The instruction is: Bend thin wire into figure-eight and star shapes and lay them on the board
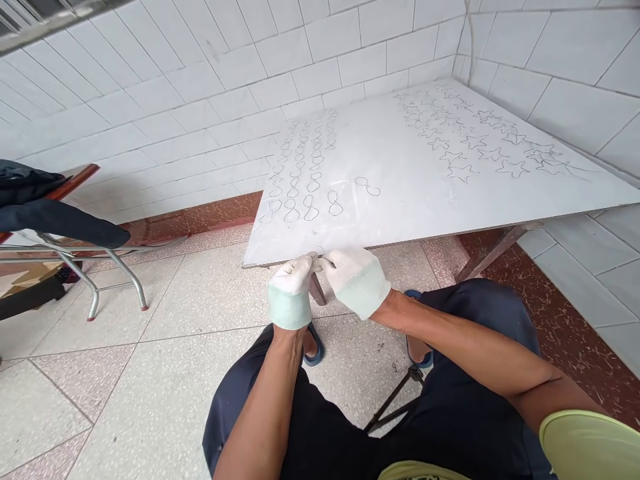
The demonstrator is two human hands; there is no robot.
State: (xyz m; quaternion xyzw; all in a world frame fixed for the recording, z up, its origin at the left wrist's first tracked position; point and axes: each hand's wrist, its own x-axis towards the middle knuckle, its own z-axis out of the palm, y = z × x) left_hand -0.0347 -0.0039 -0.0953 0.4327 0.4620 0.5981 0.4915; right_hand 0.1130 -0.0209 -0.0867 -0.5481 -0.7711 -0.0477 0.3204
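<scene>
Both my hands wear white gloves with pale green cuffs and meet at the near edge of a white board. My left hand has its fingers closed in a pinch. Right beside it, my right hand pinches too, and a short bit of thin wire shows between them. Most of that wire is hidden by the gloves. Just beyond the hands lie a figure-eight wire shape and another figure-eight wire set apart from the rows.
Rows of figure-eight wires cover the board's left part. Star-shaped wires lie at the right, with loose wire ends near them. White tiled walls border the board. At the left stands a metal-legged chair with dark cloth on it.
</scene>
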